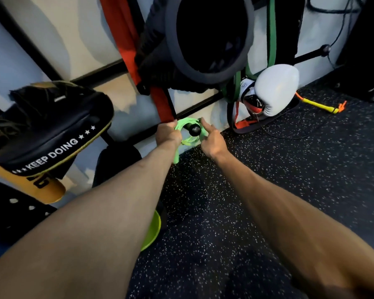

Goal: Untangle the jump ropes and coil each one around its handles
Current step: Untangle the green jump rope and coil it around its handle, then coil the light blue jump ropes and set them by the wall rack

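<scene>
A green jump rope (pixel 182 125) is coiled in a loop, and the loop goes round a black ball-ended wall peg (pixel 194 130). My left hand (pixel 168 134) grips the rope's green handles, whose lower end (pixel 176 157) sticks out below my fist. My right hand (pixel 210 138) touches the right side of the coil with its fingers partly straight; whether it pinches the rope is unclear. Both arms reach forward toward the wall.
A black and gold strike pad (pixel 50 130) reading KEEP DOING hangs at the left. Red bands (pixel 127 46) and green bands (pixel 271 39) hang on the wall beside a dark ring (pixel 209 35). A white boxing glove (pixel 274 91) and an orange-yellow rope (pixel 319 105) lie near the speckled floor (pixel 268 190).
</scene>
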{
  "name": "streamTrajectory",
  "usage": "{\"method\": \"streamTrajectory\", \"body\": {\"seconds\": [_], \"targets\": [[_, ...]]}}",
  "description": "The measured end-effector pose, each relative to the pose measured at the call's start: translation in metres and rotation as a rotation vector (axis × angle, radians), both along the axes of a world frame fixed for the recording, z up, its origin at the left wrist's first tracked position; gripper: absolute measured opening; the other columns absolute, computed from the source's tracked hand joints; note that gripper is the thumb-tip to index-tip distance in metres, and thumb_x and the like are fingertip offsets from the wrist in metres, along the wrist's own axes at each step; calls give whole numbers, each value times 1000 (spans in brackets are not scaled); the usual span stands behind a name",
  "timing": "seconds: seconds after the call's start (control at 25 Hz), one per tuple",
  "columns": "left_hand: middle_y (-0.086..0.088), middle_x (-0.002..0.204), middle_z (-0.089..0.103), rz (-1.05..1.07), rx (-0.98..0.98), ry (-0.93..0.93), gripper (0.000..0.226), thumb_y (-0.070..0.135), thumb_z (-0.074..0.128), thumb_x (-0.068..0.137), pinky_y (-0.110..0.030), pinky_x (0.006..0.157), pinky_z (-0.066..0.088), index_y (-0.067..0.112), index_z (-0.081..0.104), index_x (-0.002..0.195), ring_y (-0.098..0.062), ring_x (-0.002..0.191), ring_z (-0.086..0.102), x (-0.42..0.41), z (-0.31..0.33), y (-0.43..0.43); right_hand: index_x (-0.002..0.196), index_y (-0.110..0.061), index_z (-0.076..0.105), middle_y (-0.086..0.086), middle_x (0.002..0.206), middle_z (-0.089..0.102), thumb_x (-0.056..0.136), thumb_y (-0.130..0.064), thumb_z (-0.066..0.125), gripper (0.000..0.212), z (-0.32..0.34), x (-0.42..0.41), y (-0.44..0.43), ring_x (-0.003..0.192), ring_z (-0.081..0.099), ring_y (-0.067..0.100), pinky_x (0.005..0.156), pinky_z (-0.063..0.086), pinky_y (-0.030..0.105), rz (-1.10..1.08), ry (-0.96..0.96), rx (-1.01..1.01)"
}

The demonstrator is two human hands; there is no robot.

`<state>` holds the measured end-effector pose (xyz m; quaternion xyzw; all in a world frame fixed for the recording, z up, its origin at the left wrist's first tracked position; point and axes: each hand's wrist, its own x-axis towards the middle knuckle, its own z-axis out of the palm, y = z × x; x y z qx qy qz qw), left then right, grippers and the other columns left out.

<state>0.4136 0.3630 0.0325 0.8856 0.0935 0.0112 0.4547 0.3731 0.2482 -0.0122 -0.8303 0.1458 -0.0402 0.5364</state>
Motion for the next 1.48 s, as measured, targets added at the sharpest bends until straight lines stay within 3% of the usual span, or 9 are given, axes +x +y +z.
{"method": "streamTrajectory", "body": {"seconds": [0.08,0.28,0.4,0.6,0.76,0.92,1.12,1.28,1.48], "targets": [[-7,148,47,-16,65,35,48,-1,46,96,-18,106,32,11,48,143,-21,135,45,-7,5,0,154,-29,26,14,160,27,91,11,44,77,3,-12,0,136,45,31,115,35,37,-5,27,3],[-16,127,63,-19,41,199,33,5,60,89,-41,93,54,3,61,123,-31,114,62,-64,8,-13,139,-7,49,12,122,66,91,11,46,51,14,-97,-7,98,63,19,80,47,15,-87,80,-4],[-16,118,66,-93,7,326,24,1,55,90,-44,83,57,1,64,112,-35,102,66,-112,-4,-25,118,-10,63,8,112,70,91,5,48,35,9,-160,-20,95,66,18,84,55,28,-77,199,-32],[-15,115,67,-440,404,370,27,13,58,86,-43,89,57,7,66,111,-31,105,66,-196,-17,-63,109,-5,66,12,106,70,91,-2,50,25,18,-302,-69,99,66,28,87,54,44,-124,324,-128],[-12,112,68,-809,555,308,19,15,58,91,-42,89,56,10,70,105,-31,101,67,-285,-13,-107,115,-7,68,16,115,70,91,-8,51,30,20,-413,-90,107,64,33,84,51,36,-322,426,-197],[-15,107,71,-1119,536,267,18,13,57,90,-43,87,57,11,73,99,-31,101,68,-389,-16,-140,100,-4,71,19,106,72,91,-12,52,22,20,-530,-91,104,66,36,82,49,38,-552,488,-202],[-19,105,72,-1292,494,238,24,15,50,92,-47,84,58,8,71,102,-34,98,69,-488,-51,-155,98,-4,71,21,104,72,90,-13,51,24,8,-637,-76,104,67,37,82,51,39,-697,588,-183],[-17,104,72,-1326,456,273,15,12,54,87,-43,86,57,17,67,81,-32,98,69,-531,-86,-158,106,-1,71,23,111,70,90,-12,53,26,-29,-675,-76,109,64,39,88,52,41,-695,627,-166],[-9,122,61,-1498,598,-39,39,1,53,86,-38,93,45,21,62,118,-31,115,56,-547,-134,-162,97,-3,68,23,104,71,89,-12,53,19,-94,-672,-84,102,64,42,72,46,35,-651,639,-161]]}}
